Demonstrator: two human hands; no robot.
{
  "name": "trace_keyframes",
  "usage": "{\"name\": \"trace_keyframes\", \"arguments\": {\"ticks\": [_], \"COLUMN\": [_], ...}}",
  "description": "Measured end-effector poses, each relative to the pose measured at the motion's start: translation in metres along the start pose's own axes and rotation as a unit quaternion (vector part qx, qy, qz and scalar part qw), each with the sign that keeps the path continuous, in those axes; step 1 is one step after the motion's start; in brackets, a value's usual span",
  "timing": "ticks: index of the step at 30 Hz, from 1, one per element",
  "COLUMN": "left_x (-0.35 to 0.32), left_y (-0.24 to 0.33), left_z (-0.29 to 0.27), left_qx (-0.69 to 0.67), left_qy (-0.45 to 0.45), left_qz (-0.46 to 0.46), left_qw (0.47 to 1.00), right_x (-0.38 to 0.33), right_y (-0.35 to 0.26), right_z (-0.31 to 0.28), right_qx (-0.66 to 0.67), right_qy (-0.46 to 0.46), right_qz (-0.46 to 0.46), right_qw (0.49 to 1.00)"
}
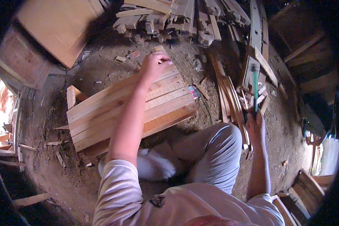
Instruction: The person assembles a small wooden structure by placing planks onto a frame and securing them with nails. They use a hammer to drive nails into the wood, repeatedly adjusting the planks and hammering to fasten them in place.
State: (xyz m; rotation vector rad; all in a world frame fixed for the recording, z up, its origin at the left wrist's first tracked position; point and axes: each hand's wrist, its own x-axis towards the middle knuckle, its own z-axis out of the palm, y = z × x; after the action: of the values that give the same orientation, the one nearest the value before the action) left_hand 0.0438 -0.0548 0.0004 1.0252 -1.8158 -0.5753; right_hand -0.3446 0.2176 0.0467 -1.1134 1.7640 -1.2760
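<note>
A panel of several wooden planks (pixel 101 116) joined side by side lies on the dirt floor in front of me. My left hand (pixel 153 64) reaches out to its far edge, fingers pinched together on a plank there; anything small between them is hidden. My right hand (pixel 254 126) is raised at the right, gripping a hammer with a teal handle (pixel 255 84) that points up and away, its head blurred.
A pile of cut wood blocks and slats (pixel 169 20) lies at the back. Loose strips (pixel 229 98) lie to the right of the panel. A large board (pixel 60 26) leans at the upper left. My bent knee (pixel 218 150) is just below the panel.
</note>
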Motion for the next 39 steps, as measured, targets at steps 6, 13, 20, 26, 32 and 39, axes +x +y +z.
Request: {"name": "trace_keyframes", "arguments": {"ticks": [6,13,20,26,32,39], "left_x": [-0.004,0.000,0.003,0.003,0.000,0.000], "left_y": [-0.003,0.001,0.001,-0.005,0.009,-0.010], "left_z": [-0.005,0.002,0.004,0.000,0.005,0.001], "left_qx": [0.016,0.051,0.061,0.027,0.067,-0.009], "left_qy": [-0.007,-0.044,-0.038,-0.042,-0.034,-0.015], "left_qz": [-0.034,-0.084,-0.029,-0.046,-0.092,0.008], "left_qw": [0.999,0.994,0.997,0.998,0.993,1.000], "right_x": [0.014,0.025,0.022,0.021,0.026,0.017], "right_y": [-0.105,-0.116,-0.109,-0.118,-0.106,-0.118], "right_z": [0.111,0.148,0.159,0.156,0.152,0.161], "right_qx": [-0.280,-0.371,-0.353,-0.344,-0.368,-0.273], "right_qy": [-0.111,-0.120,-0.062,-0.068,-0.100,-0.044], "right_qz": [-0.049,-0.224,-0.263,-0.244,-0.256,-0.272], "right_qw": [0.952,0.893,0.896,0.904,0.888,0.922]}}
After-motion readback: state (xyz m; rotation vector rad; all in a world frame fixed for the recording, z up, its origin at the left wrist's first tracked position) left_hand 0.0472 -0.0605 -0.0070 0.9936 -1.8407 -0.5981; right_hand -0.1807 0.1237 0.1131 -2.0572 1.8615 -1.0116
